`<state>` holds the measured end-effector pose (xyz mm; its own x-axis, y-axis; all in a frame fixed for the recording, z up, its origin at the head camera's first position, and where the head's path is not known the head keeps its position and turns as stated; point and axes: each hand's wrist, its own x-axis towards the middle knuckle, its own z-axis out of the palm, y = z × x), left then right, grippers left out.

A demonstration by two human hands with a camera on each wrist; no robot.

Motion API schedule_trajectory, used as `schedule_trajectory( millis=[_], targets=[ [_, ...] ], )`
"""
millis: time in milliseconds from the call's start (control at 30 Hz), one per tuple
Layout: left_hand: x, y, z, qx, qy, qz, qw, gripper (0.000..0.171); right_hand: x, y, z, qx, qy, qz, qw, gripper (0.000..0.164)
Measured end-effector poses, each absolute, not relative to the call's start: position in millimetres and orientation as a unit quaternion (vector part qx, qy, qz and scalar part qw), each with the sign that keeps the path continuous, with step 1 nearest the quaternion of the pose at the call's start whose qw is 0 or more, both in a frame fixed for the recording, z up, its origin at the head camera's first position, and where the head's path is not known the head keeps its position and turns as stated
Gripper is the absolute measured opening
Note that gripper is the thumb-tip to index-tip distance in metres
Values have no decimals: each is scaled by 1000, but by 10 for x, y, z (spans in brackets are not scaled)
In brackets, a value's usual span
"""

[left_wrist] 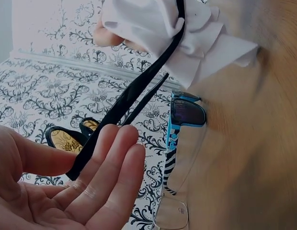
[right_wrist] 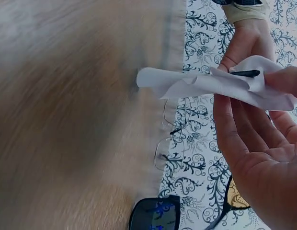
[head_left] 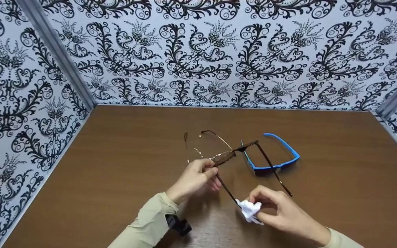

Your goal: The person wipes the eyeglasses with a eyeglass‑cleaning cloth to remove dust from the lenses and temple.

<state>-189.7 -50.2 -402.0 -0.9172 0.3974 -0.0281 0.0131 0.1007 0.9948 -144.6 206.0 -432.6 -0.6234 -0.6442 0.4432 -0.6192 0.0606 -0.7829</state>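
While the left hand (head_left: 195,177) pinches the dark-framed, amber-lensed glasses (head_left: 242,148) near one hinge above the brown table (head_left: 115,172), the right hand (head_left: 284,212) pinches a white cloth (head_left: 249,209) around their near temple, with blue-framed sunglasses (head_left: 262,170) and wire-rimmed glasses (left_wrist: 171,212) resting just beyond.

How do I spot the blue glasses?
On the brown table, look beyond the right hand and its white cloth. The blue glasses lie there; their bright blue frame sets them apart from the dark glasses in the left hand and the wire glasses.
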Motion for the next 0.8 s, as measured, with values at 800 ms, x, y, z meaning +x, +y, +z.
schedule_trajectory(
  millis=[800],
  targets=[
    [-1855,-506,-4041,165,756,627,87,9,-1460,1976,-4232,-350,752,-556,54,24]
  ],
)
